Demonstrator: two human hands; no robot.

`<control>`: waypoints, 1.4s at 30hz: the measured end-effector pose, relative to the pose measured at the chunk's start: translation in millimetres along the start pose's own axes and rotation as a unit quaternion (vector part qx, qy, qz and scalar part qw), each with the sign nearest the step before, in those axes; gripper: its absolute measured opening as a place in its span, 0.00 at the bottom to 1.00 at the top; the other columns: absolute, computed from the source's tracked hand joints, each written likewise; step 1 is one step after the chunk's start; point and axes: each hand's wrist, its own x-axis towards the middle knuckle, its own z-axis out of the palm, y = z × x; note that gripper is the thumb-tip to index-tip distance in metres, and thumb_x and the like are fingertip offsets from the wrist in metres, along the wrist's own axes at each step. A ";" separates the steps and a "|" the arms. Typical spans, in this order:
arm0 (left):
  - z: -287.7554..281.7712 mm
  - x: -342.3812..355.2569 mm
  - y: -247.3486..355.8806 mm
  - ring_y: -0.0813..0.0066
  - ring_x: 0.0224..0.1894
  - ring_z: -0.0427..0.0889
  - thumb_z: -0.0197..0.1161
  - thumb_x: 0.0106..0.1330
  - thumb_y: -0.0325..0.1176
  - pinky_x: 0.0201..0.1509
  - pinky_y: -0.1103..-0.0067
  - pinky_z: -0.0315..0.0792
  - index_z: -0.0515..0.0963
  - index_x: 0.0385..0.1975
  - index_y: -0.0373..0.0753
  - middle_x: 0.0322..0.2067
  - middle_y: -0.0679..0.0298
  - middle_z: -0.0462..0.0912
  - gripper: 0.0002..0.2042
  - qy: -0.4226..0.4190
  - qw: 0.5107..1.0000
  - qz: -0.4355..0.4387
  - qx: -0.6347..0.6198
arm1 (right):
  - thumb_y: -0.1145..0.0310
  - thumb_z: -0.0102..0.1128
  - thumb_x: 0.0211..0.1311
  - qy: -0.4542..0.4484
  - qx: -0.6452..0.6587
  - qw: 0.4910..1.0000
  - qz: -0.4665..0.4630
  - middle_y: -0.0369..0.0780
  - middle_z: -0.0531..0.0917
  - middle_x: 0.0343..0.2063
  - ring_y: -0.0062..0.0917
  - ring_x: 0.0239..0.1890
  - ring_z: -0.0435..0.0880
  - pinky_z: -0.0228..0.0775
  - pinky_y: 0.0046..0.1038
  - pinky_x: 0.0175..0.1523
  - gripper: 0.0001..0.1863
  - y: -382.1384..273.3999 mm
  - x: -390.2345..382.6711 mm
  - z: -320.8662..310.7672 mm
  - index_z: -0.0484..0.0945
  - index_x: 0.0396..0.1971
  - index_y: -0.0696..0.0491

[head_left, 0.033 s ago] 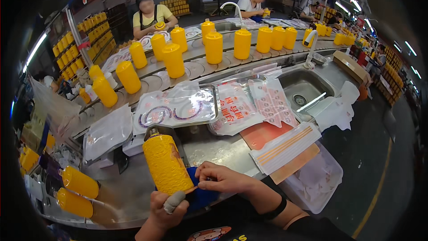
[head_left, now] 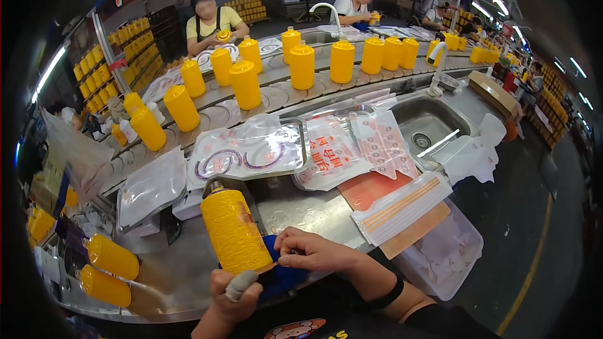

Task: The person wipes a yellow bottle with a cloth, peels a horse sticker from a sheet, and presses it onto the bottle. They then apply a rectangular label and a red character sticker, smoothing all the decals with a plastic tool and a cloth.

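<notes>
Yellow bottle (head_left: 235, 229) (textured surface) is left of centre at the near edge of the table (head_left: 314, 216), neck pointing away from the wearer, base by the left hand. Left to right: two more yellow bottles (head_left: 113, 256) side by side on the table. Then a stack of clear sheets (head_left: 154, 185); behind it, a conveyor (head_left: 210, 112) carrying spaced yellow bottles. Left hand (head_left: 235, 300) next: fingers curled, thumb in a grey cover (head_left: 242, 284) right at the bottle base; can't tell if that grip is clamped on it. Beyond the bottle, clear sheets with purple curved bands (head_left: 248, 154). Blue cloth (head_left: 287, 278) under and between the hands. Right hand (head_left: 319, 252): fingers bent, thumb and fingertips close together beside the bottle's lower end; can't tell if that grip pinches anything. Further right: red-printed sheets (head_left: 330, 157), red-orange board (head_left: 370, 189), orange-striped white sheets (head_left: 402, 207), steel sink (head_left: 430, 129), translucent bin (head_left: 461, 263).
</notes>
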 end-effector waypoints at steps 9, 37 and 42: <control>-3.5 -2.5 0.4 0.68 0.35 0.70 0.66 0.43 0.29 0.34 0.73 0.64 0.78 0.27 0.51 0.35 0.70 0.77 0.10 0.009 1.000 -0.024 -0.001 | 0.62 0.60 0.65 -0.006 0.007 1.000 -0.002 0.37 0.70 0.45 0.19 0.46 0.67 0.60 0.21 0.52 0.11 -0.6 4.8 2.4 0.74 0.29 0.54; -7.9 2.0 2.5 0.65 0.34 0.70 0.66 0.45 0.24 0.34 0.71 0.65 0.75 0.28 0.47 0.33 0.66 0.76 0.11 -0.005 1.000 -0.010 0.013 | 0.65 0.60 0.64 0.009 -0.015 1.000 -0.024 0.38 0.70 0.41 0.23 0.45 0.71 0.64 0.23 0.51 0.10 1.6 11.7 13.4 0.74 0.33 0.57; -10.7 -4.6 -1.6 0.64 0.35 0.69 0.66 0.45 0.24 0.34 0.70 0.65 0.75 0.28 0.47 0.34 0.64 0.76 0.12 0.004 1.000 -0.018 0.017 | 0.65 0.61 0.64 0.009 -0.024 1.000 -0.012 0.38 0.70 0.41 0.23 0.46 0.70 0.63 0.24 0.52 0.10 5.9 18.3 20.3 0.74 0.31 0.56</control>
